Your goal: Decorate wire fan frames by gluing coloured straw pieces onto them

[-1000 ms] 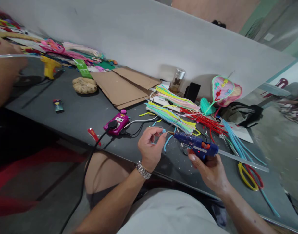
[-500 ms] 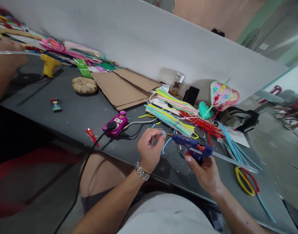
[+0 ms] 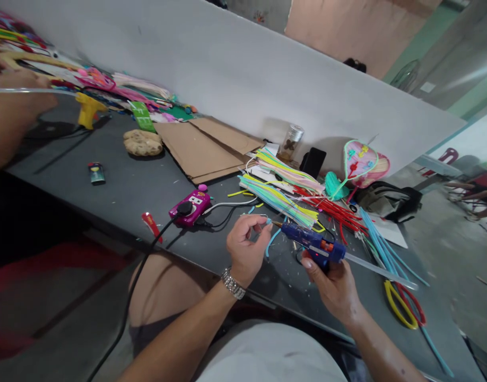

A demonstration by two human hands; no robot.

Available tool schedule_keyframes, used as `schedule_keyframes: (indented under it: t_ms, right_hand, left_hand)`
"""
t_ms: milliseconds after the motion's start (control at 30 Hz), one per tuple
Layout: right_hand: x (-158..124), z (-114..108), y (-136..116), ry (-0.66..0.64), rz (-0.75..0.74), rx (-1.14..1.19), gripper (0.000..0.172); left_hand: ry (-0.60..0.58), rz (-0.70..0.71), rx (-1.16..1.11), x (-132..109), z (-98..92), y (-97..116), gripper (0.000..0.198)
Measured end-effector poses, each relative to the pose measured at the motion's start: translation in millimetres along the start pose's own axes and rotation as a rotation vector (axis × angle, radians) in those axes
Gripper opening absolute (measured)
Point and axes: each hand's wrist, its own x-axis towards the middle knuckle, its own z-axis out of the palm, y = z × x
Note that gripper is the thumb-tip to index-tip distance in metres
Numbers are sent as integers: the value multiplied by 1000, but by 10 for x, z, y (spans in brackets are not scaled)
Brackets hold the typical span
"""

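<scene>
Right now our left hand is pinched closed on a thin blue strip, and our right hand is gripping a blue hot glue gun, its nozzle just beside that strip and a clear glue stick jutting out the back! Both hands are over the near edge of the dark surface, with pastel straw bundles just beyond and a magenta power strip off to the left.

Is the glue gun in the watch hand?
No, the glue gun is in the right hand; the watch is on the left hand.
</scene>
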Motion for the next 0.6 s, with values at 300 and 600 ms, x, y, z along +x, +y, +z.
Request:
schedule_keyframes:
  t_ms: [300,600]
  right_hand:
    - [-14,16,12,11,-1,4,37]
    - [-42,77,44,38,-65,105,36]
  left_hand:
    - [-4,12,2,-16,5,-22,6]
    - [1,-7,5,-13,3,-16,3]
